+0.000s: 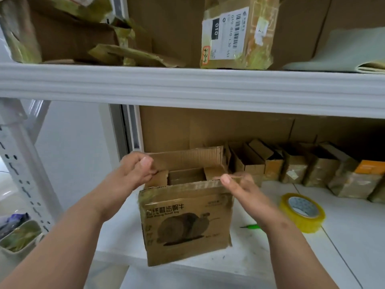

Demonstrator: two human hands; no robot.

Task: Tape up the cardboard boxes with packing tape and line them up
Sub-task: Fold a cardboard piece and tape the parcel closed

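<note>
A brown cardboard box (185, 222) with a printed snail picture stands upright at the front of the white shelf (354, 236), its top flaps open. My left hand (135, 170) pinches the box's far-left flap between thumb and fingers. My right hand (239, 184) rests at the top right corner, fingers curled over the right flap. A yellowish roll of packing tape (302, 211) lies on the shelf to the right of the box. Behind my right wrist lies a small green tool (251, 226), mostly hidden.
A row of several small taped boxes (302, 167) stands along the back right of the shelf. The upper shelf (187, 84) holds torn cardboard and a labelled parcel (237, 34). A perforated white upright (23, 170) stands left, with a bin (18, 236) below.
</note>
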